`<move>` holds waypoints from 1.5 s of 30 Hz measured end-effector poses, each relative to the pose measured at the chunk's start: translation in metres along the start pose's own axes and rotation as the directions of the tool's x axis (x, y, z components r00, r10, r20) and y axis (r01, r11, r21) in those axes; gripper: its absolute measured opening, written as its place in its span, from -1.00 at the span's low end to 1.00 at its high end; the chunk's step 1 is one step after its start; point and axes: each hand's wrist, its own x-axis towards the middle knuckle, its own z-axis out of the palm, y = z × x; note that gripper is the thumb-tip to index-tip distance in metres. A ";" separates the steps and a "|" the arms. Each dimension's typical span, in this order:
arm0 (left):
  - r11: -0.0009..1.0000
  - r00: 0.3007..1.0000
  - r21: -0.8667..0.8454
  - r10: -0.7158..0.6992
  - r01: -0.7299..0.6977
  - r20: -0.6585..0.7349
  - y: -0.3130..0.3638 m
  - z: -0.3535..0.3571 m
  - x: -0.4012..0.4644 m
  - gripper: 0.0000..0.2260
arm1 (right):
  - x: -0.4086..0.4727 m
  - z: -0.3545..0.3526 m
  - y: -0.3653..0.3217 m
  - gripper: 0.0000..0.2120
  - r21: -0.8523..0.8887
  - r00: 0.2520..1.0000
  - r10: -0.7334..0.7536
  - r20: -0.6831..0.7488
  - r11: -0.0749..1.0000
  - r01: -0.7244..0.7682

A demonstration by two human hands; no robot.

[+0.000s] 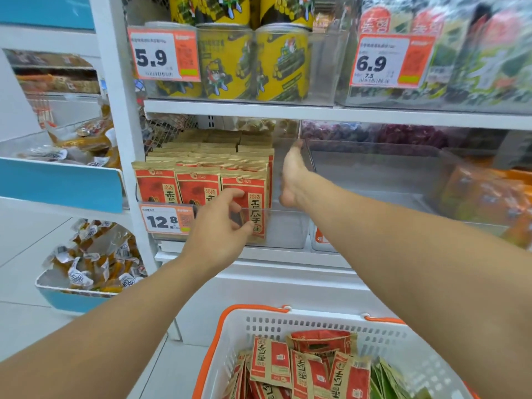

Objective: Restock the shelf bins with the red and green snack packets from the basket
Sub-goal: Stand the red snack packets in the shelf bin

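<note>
Rows of red snack packets (pixel 198 180) stand in a clear shelf bin (pixel 288 228) on the middle shelf. My left hand (pixel 221 226) reaches over the bin's front rim, fingers and thumb curled round the front right red packet (pixel 256 197). My right hand (pixel 293 174) is held flat and edge-on, fingers straight, in the bare gap at the bin's right side beside the packets. Below, a white basket with orange rim (pixel 253 309) holds several red packets (pixel 305 367) and green packets (pixel 385 378) at its right.
A second clear bin (pixel 374 168) sits to the right, then orange packets (pixel 483 194). Yellow cans (pixel 253 61) and price tags fill the shelf above. A blue-edged rack with wrapped snacks (pixel 92 263) stands at the left over white floor.
</note>
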 end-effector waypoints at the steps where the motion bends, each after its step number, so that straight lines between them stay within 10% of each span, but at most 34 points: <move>1: 1.000 1.000 -0.001 0.000 0.000 0.001 0.000 0.001 0.000 -0.55 | 0.004 0.005 0.001 -0.17 -0.027 0.999 0.012 0.041 1.000 -0.011; 6: 0.998 0.999 -0.050 -0.043 0.043 -0.004 -0.007 -0.001 0.006 -0.67 | 0.066 0.007 0.000 -0.23 0.124 0.990 0.002 -0.139 0.992 0.016; 10: 0.989 0.998 -0.135 -0.066 0.065 -0.008 -0.016 -0.002 0.014 -0.76 | 0.094 0.011 0.004 -0.05 0.154 0.998 0.056 -0.016 0.987 -0.053; 17: 0.966 0.993 -0.237 -0.113 0.101 -0.036 -0.023 -0.008 0.027 -0.81 | 0.122 0.006 -0.014 -0.39 0.155 0.983 -0.039 -0.180 0.986 0.067; 22: 0.967 0.993 -0.233 -0.114 0.102 -0.038 -0.019 -0.005 0.028 -0.81 | 0.177 0.008 0.001 -0.10 0.198 0.998 -0.007 -0.058 0.980 0.019; 26: 0.991 0.999 -0.134 -0.032 0.027 -0.036 -0.005 0.000 0.023 -0.82 | 0.097 0.012 -0.014 -0.48 0.204 0.998 -0.052 -0.028 0.977 0.057; 31: 0.995 0.981 -0.035 0.099 -0.095 0.169 0.012 0.015 0.005 -0.84 | -0.017 -0.025 0.015 -0.51 -0.152 0.917 -0.396 -0.042 0.910 0.386; 35: 0.962 0.784 0.179 0.055 -0.208 0.619 0.031 0.032 -0.024 -0.82 | -0.082 -0.103 0.073 -0.70 -0.447 0.898 -0.402 0.182 0.779 0.439; 40: 0.805 0.275 0.385 -0.285 -0.452 0.918 0.048 0.059 -0.059 -0.63 | -0.114 -0.212 0.148 -0.63 -0.933 0.838 0.414 0.355 0.106 0.343; 45: 0.737 0.262 0.421 -0.330 -0.528 0.907 0.052 0.079 -0.063 -0.58 | -0.090 -0.242 0.187 -0.30 -0.908 0.811 0.528 0.252 -0.161 0.387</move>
